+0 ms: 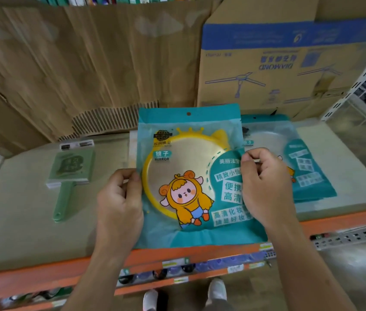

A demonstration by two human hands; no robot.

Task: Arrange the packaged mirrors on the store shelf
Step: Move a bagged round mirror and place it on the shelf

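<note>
A teal packaged mirror (188, 167) with a yellow round frame and a cartoon sheep print is held over the shelf (27, 232), face up. My left hand (119, 203) pinches its left edge and my right hand (265, 187) pinches its right edge. A second teal packaged mirror (301, 162) lies flat on the shelf just to the right, partly hidden behind my right hand. A green hand mirror (69, 173) in clear wrap lies flat on the shelf to the left, handle toward me.
Crumpled brown cardboard (76, 63) stands along the shelf's back. A large printed carton (278, 63) stands at back right beside a white slotted upright (357, 81). The orange shelf edge (177, 254) runs in front, with lower shelves and my shoes below.
</note>
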